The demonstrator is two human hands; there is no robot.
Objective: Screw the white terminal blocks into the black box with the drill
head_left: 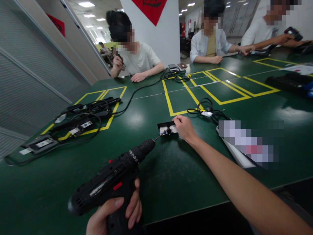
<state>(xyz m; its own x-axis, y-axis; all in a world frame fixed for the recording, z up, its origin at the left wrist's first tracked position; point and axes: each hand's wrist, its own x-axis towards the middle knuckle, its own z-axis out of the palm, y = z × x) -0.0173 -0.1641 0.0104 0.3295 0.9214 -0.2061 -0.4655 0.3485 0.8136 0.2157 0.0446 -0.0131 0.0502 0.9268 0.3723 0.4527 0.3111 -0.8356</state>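
My left hand point(106, 212) is wrapped round the handle of a black cordless drill point(119, 169) with red buttons. Its long thin bit point(160, 134) points away from me and reaches a small flat black part point(161, 125) lying on the table. White pieces point(173, 129) and a bit of blue show on that part; whether the bit tip sits in a screw is too small to tell. At the part's right end, my right hand point(183, 125) grips its edge with closed fingers.
The green table point(146, 195) carries yellow tape frames. Cables and black devices point(97, 107) lie at the left. A coiled cable point(207, 111) and a white object with a blurred top point(239, 151) are at the right. Several people sit across, one person point(138, 55) holding a tool.
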